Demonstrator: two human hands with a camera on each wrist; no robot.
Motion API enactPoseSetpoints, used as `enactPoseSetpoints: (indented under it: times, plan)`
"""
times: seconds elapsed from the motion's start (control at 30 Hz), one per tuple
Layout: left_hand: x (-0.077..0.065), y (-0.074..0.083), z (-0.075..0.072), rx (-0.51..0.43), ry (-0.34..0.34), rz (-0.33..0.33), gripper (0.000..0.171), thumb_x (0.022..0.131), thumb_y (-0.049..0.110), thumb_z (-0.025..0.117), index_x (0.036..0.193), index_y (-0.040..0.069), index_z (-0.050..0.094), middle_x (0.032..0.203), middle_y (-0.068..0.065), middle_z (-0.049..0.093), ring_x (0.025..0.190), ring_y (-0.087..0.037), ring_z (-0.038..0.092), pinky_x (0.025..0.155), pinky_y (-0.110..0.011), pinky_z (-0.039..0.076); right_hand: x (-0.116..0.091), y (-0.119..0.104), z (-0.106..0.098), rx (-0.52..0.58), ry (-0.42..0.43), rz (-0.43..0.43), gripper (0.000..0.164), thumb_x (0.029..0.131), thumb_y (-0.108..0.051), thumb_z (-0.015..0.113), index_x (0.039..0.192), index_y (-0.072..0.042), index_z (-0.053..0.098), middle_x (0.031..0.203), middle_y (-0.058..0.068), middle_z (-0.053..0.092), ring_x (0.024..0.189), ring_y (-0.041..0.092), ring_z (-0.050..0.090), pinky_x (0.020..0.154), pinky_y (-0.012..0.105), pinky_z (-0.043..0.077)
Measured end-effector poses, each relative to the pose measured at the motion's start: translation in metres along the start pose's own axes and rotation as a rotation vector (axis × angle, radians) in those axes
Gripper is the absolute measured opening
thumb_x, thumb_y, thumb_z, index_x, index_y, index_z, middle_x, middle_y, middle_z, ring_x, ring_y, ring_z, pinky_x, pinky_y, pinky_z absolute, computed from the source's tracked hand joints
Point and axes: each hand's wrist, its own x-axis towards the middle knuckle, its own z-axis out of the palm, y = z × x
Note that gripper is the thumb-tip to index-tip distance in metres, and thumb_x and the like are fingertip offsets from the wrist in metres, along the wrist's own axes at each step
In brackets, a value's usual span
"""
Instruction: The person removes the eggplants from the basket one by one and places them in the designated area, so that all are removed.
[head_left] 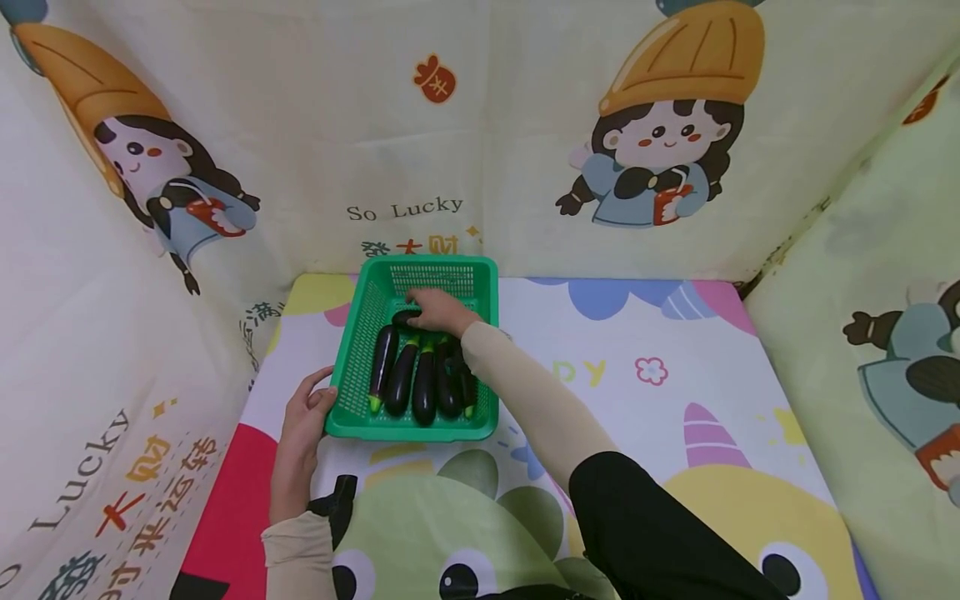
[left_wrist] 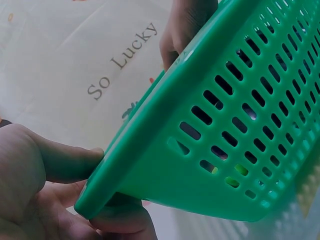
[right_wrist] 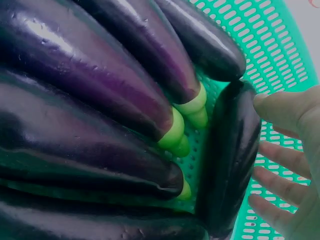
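A green plastic basket (head_left: 411, 432) holds several dark purple eggplants (head_left: 424, 385) lying side by side, most with their green caps toward the back. One more eggplant (right_wrist: 231, 155) lies crosswise beyond those caps. My right hand (head_left: 442, 312) reaches into the back of the basket, its thumb and fingertips against the outer side of that crosswise eggplant, the fingers fairly straight. At the front left corner, my left hand (head_left: 302, 421) pinches the basket's rim (left_wrist: 102, 187) between thumb and fingers. The right forearm partly covers the rightmost eggplant.
The basket stands on a table covered with a colourful cartoon cloth (head_left: 622, 400). Cream printed curtains (head_left: 525, 167) close off the back and both sides, the back one right behind the basket.
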Motion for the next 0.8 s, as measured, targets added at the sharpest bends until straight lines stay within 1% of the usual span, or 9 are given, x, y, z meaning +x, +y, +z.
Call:
enactPoseSetpoints:
  times: [0.2, 0.4, 0.57, 0.63, 0.8]
  plan:
    - [-0.001, 0.0, 0.001, 0.008, 0.004, 0.018, 0.053, 0.112, 0.031, 0.047, 0.163, 0.025, 0.034, 0.104, 0.014, 0.067, 0.082, -0.005, 0.067, 0.074, -0.019, 0.056, 0.001, 0.002, 0.007, 0.005, -0.006, 0.038, 0.048, 0.106, -0.027, 0.062, 0.149, -0.007, 0.052, 0.145, 0.009, 0.062, 0.127, 0.023, 0.061, 0.11, 0.039, 0.049]
    - [-0.001, -0.001, 0.001, 0.003, 0.002, 0.029, 0.053, 0.112, 0.031, 0.047, 0.163, 0.024, 0.034, 0.103, 0.014, 0.067, 0.082, -0.004, 0.067, 0.074, -0.02, 0.056, 0.001, 0.004, 0.015, -0.011, 0.021, 0.053, 0.047, 0.105, -0.028, 0.063, 0.147, -0.009, 0.053, 0.141, 0.009, 0.064, 0.121, 0.022, 0.062, 0.104, 0.039, 0.051]
    - [0.001, -0.002, 0.0, -0.006, -0.002, 0.018, 0.053, 0.112, 0.03, 0.047, 0.163, 0.026, 0.034, 0.102, 0.014, 0.066, 0.081, -0.004, 0.067, 0.073, -0.02, 0.056, 0.003, 0.005, 0.021, -0.063, 0.034, 0.069, 0.051, 0.105, -0.031, 0.062, 0.151, -0.01, 0.051, 0.143, 0.009, 0.063, 0.126, 0.022, 0.061, 0.106, 0.039, 0.051]
    - [0.002, -0.002, 0.0, -0.01, -0.005, 0.013, 0.053, 0.112, 0.029, 0.047, 0.163, 0.026, 0.034, 0.103, 0.014, 0.067, 0.081, -0.004, 0.067, 0.073, -0.02, 0.056, 0.004, 0.005, 0.022, -0.089, 0.036, 0.076, 0.052, 0.105, -0.032, 0.062, 0.152, -0.012, 0.05, 0.144, 0.008, 0.062, 0.125, 0.022, 0.062, 0.105, 0.039, 0.052]
    - [0.003, -0.002, -0.001, -0.01, -0.005, 0.002, 0.054, 0.112, 0.028, 0.046, 0.164, 0.026, 0.033, 0.103, 0.013, 0.067, 0.082, -0.005, 0.067, 0.073, -0.02, 0.056, 0.006, 0.004, 0.026, -0.136, 0.045, 0.076, 0.05, 0.105, -0.032, 0.062, 0.15, -0.014, 0.05, 0.138, 0.007, 0.065, 0.115, 0.021, 0.065, 0.095, 0.039, 0.055]
